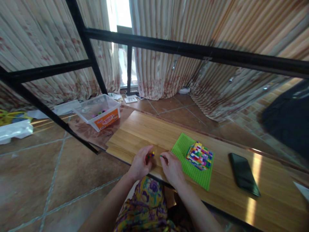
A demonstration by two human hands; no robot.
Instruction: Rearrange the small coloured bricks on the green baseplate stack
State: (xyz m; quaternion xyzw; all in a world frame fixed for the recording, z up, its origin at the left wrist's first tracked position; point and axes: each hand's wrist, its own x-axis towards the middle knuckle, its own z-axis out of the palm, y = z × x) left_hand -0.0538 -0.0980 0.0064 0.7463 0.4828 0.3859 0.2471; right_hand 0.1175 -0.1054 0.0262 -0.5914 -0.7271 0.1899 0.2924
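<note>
Several small coloured toy bricks (150,156), with yellow, red and dark ones showing, sit in the curled fingers of my left hand (140,163) over the table's near edge. Just right of it, my right hand (172,167) pinches a small green brick (161,156) between thumb and finger; most of that brick is hidden. Beside my right hand lies a bright green studded baseplate (181,145). On the baseplate stands a block built of many multicoloured bricks (200,156), and neither hand touches it.
A black phone (244,174) lies on the wooden table (145,129) at the right. Past the table's left end stands a clear plastic bin (98,111) with an orange label and some bricks inside. A black metal frame (154,45) crosses in front of the curtains.
</note>
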